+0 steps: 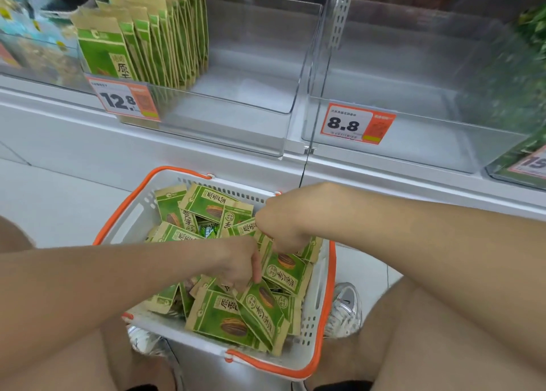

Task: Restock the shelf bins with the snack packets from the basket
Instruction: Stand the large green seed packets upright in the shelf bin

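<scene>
A white basket (141, 210) with an orange rim sits on the floor between my knees, holding several green and tan snack packets (220, 316). My left hand (240, 265) reaches into the basket and pinches the top of one packet (263, 305). My right hand (280, 225) is curled around another packet (285, 268) near the basket's right side. Above, a clear shelf bin (236, 107) marked 12.8 holds a row of upright matching packets (147, 42) at its left end.
A second clear bin (413, 130) tagged 8.8 stands to the right with nothing in it. Further right is a bin of green goods (529, 142). The white shelf ledge (88, 142) runs below the bins. My shoes (345, 311) flank the basket.
</scene>
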### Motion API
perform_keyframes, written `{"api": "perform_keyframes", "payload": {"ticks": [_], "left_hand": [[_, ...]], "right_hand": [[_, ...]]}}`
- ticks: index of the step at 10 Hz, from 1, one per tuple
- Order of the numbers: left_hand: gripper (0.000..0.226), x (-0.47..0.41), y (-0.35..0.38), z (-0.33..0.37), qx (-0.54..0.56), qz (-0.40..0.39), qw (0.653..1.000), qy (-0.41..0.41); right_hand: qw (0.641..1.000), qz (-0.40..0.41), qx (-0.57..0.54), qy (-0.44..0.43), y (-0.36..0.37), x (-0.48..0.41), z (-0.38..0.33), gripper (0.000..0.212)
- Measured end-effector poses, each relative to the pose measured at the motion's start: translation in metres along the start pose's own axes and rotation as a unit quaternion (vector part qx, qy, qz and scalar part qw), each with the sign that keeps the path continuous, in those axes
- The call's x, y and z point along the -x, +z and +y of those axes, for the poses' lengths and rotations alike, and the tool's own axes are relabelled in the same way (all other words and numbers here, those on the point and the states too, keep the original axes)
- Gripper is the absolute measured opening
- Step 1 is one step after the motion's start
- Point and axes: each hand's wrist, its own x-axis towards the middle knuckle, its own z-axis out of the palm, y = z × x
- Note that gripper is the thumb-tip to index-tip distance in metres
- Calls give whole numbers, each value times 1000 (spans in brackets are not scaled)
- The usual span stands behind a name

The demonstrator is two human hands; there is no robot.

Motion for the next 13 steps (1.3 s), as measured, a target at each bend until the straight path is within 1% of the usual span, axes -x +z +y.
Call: {"api": "perform_keyframes", "payload": {"ticks": [1, 2, 3, 4, 5, 6, 7, 8, 9, 10, 11, 12, 13], "left_hand": [[25, 0, -26, 1, -2, 0, 1000, 5], [26, 19, -57, 4, 15, 35, 999, 24], [24, 38, -84, 4, 106, 111, 987, 52], [20, 56, -107, 8, 213, 253, 941, 72], [23, 80, -124, 5, 330, 372, 862, 99], [20, 97, -138, -6, 433, 482, 753, 115], [26, 106, -151, -14, 555, 535, 626, 115], [29, 110, -158, -19, 619, 562, 540, 96], [32, 116, -159, -18, 676, 545, 486, 104], [41, 124, -159, -12, 718, 506, 457, 138], [28, 130, -163, -8, 731, 481, 449, 182], [20, 132, -174, -16, 649, 483, 562, 172], [21, 136, -186, -27, 445, 546, 701, 115]], "right_hand": [[1000, -26, 8, -4, -4, 2, 5, 21], [999, -43, 4, -6, -12, 8, 7, 34], [998, -4, -68, -2, -19, 12, 12, 41], [964, 67, -257, 23, -29, 15, 18, 38], [866, 142, -478, 45, -45, 22, 19, 32], [787, 252, -562, 27, -57, 32, 12, 37], [737, 346, -580, 5, -70, 44, 4, 36], [680, 446, -582, -3, -82, 49, 9, 29], [530, 542, -652, -2, -91, 45, 16, 26], [478, 559, -677, -32, -101, 37, 16, 33], [479, 523, -703, -52, -105, 23, 14, 34], [448, 556, -700, 9, -111, 7, 25, 36], [470, 573, -670, 52, -125, -7, 42, 28]]}}
